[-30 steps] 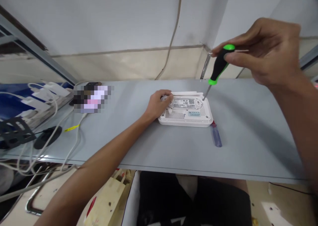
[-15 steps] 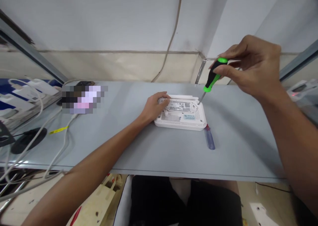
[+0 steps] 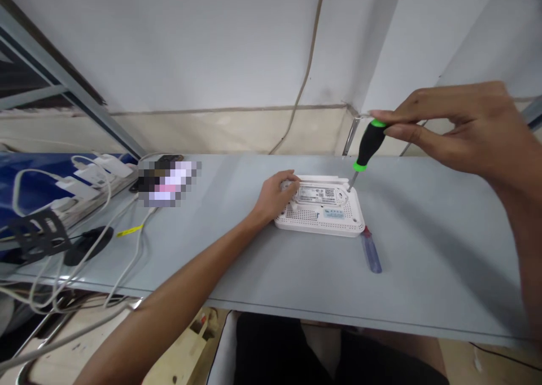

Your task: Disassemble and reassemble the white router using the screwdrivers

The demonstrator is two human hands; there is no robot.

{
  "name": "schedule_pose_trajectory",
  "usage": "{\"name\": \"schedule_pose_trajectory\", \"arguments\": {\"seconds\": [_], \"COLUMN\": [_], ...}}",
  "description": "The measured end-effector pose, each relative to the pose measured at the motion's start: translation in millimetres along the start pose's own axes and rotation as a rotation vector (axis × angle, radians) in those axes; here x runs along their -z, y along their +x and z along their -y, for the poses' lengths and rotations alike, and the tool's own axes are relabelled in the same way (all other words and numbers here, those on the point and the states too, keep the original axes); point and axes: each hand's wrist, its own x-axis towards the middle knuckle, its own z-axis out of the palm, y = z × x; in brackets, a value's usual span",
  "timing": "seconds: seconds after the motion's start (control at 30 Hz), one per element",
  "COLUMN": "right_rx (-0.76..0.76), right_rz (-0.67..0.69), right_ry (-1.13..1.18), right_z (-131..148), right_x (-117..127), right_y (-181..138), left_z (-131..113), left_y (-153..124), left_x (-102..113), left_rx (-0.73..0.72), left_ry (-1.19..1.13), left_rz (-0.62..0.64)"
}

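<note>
- White casing lies label-side up on the table.
- My left hand grasps the casing's left end.
- My right hand pinches the green-and-black screwdriver by its handle top, tip at the casing's far right corner.
- For square seating, I should set the shaft upright to the casing and brace its left end firmly.

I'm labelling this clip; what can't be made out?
All in the head view:
Print on label: too small.
Blade of purple screwdriver: hidden by white box.
Left end of white box: partly covered by left hand.
Pixelated patch: contents blurred.
Tip of green screwdriver: too small to judge fit.
</note>
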Motion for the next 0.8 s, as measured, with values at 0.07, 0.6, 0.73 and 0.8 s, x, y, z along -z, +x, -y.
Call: {"name": "schedule_pose_trajectory", "arguments": {"seconds": [0.07, 0.6, 0.73, 0.8], "right_rx": [0.002, -0.180, -0.183, -0.188], "right_rz": [0.055, -0.066, -0.036, 0.003], "right_ry": [0.038, 0.343, 0.332, 0.407], "right_z": [-2, -2, -6, -6], "right_x": [2, -12, -17, -19], "right_y": [1, 2, 2, 1], "left_z": [-1, 2, 1, 1], "left_y": [-1, 4, 3, 4], "left_x": [0, 1, 0, -1], "left_rx": [0.006, -0.019, -0.007, -0.019], "left_ry": [0.006, 0.000, 0.013, 0.018], "left_rz": [0.001, -0.022, -0.022, -0.023]}}
